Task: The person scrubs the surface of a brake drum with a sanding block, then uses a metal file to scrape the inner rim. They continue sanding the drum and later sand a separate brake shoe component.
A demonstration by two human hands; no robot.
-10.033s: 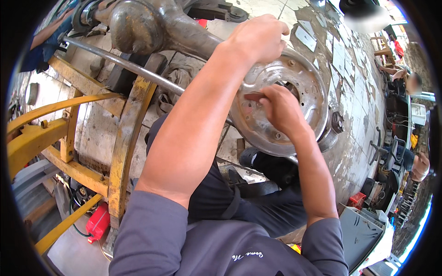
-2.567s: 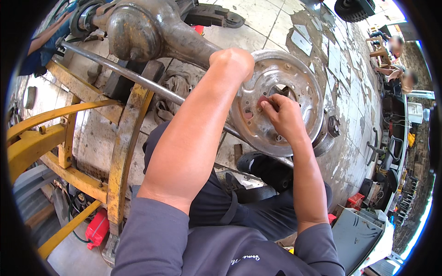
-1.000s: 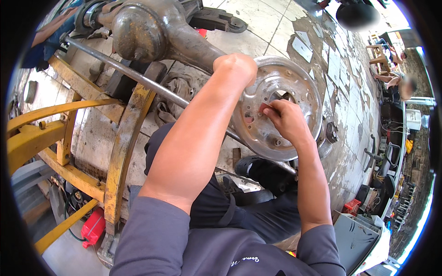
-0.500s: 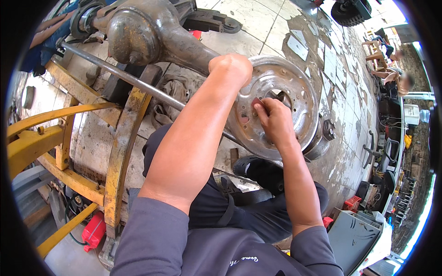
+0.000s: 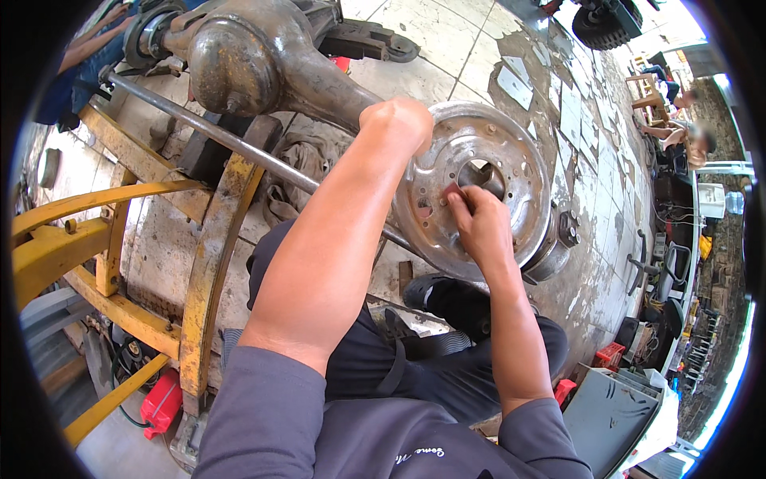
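A round metal brake backing plate (image 5: pixel 499 142) with a hole at its centre stands at the end of a greasy axle housing (image 5: pixel 315 80). My left hand (image 5: pixel 396 124) is bent over the plate's upper left rim and grips it; its fingertips are hidden. In my right hand (image 5: pixel 485 226) a small reddish-brown piece of sandpaper (image 5: pixel 452 191) is pinched between thumb and fingers. It is against the plate's face, just below and left of the centre hole.
A long steel bar (image 5: pixel 215 134) runs beneath my left forearm. To the left stands a yellow metal frame (image 5: pixel 211 263), with a red jack-like part (image 5: pixel 163 403) below it. A crumpled cloth (image 5: pixel 307 156) lies under the housing. Another person's arm (image 5: pixel 92 48) shows at upper left.
My right hand has moved slightly down across the plate with the sandpaper, baring more of the centre hole. My left hand and the plate have shifted only a little.
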